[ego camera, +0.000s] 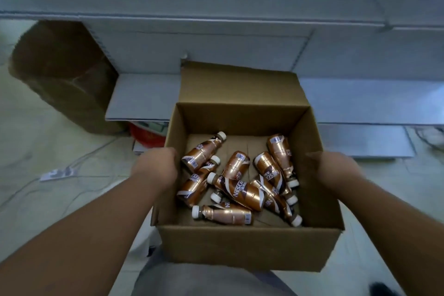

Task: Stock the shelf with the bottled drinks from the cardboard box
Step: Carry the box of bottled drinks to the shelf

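An open cardboard box (242, 250) is held in front of me, its far flap standing up. Inside it lie several copper-brown bottled drinks (236, 191) with white caps, jumbled on their sides. My left hand (156, 166) grips the box's left wall at the rim, fingers curled over it. My right hand (334, 170) holds the right wall, its fingers hidden behind the cardboard. Grey metal shelves (360, 103) run across the view just beyond the box.
A large brown cardboard box (62, 74) stands on the floor at the left beside the shelving. A red object (146, 134) sits under the lowest shelf. A white cable and power strip (57, 173) lie on the pale floor at left. Stacked packs fill the top shelf.
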Demonstrator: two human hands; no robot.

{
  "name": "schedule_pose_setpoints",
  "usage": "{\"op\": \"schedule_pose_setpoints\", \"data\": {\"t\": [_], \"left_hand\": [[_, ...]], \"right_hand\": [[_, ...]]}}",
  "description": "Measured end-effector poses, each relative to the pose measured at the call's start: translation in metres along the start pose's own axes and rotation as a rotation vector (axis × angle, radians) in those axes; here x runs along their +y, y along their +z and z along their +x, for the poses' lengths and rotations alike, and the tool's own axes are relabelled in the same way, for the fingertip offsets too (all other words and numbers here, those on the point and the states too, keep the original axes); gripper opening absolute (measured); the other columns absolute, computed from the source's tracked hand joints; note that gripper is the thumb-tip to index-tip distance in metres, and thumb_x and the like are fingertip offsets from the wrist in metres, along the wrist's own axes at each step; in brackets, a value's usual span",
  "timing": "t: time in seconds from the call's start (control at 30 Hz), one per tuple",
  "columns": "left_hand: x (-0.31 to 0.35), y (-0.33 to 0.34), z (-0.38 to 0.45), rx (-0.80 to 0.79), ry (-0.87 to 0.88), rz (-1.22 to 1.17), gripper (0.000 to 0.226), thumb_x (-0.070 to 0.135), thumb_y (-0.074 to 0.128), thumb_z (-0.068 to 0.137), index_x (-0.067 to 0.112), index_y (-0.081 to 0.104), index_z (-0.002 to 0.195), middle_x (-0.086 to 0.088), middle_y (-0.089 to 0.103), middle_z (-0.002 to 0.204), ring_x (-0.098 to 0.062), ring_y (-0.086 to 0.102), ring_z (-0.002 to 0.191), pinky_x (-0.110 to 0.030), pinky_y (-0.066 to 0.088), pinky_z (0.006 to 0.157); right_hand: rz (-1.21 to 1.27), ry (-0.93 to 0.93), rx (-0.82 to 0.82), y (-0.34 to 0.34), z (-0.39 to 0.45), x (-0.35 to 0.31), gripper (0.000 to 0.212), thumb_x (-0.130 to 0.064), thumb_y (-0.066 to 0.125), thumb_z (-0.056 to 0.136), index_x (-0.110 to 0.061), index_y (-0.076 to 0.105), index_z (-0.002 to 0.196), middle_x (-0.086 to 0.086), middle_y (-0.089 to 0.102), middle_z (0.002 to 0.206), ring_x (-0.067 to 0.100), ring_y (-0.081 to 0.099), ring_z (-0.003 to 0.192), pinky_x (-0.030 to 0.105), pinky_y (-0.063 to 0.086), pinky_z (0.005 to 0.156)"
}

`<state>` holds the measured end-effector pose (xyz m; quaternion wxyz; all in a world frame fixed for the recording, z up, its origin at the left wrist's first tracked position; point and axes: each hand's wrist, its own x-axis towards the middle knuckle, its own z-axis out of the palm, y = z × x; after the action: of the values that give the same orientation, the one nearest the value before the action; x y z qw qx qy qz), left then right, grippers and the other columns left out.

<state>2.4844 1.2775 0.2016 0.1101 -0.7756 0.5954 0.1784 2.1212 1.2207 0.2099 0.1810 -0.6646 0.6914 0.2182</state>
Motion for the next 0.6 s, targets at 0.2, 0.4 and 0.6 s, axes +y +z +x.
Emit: {"op": "schedule_pose_setpoints", "data": {"t": [0.2,0.4,0.6], "left_hand": [[0.094,0.009,0.058,-0.034,0.294,0.170,0.030,0.017,0.054,0.086,0.021,0.059,0.115,-0.007,0.065,0.105,-0.028,0.063,0.095,-0.042,0.056,0.079],[0.171,0.057,0.119,-0.071,0.538,0.289,0.028,0.019,0.051,0.087,0.022,0.059,0.113,-0.008,0.065,0.100,-0.029,0.063,0.093,-0.039,0.054,0.072],[0.207,0.146,0.192,-0.158,0.687,0.347,0.034,0.016,0.050,0.090,0.024,0.053,0.123,-0.004,0.063,0.099,-0.023,0.063,0.090,-0.035,0.052,0.069]], "right_hand": [[0.173,0.254,-0.033,0.054,-0.022,0.074,0.051,-0.021,0.051,0.092,-0.038,0.047,0.140,0.007,0.060,0.131,0.028,0.059,0.115,0.039,0.052,0.092],[0.271,0.486,-0.091,0.114,-0.017,0.097,0.048,-0.024,0.058,0.091,-0.025,0.048,0.139,0.007,0.062,0.121,0.024,0.062,0.104,0.035,0.054,0.084],[0.438,0.661,-0.152,0.212,0.030,0.086,0.048,-0.023,0.054,0.093,-0.026,0.045,0.140,0.009,0.060,0.122,0.024,0.063,0.102,0.033,0.052,0.080]]}}
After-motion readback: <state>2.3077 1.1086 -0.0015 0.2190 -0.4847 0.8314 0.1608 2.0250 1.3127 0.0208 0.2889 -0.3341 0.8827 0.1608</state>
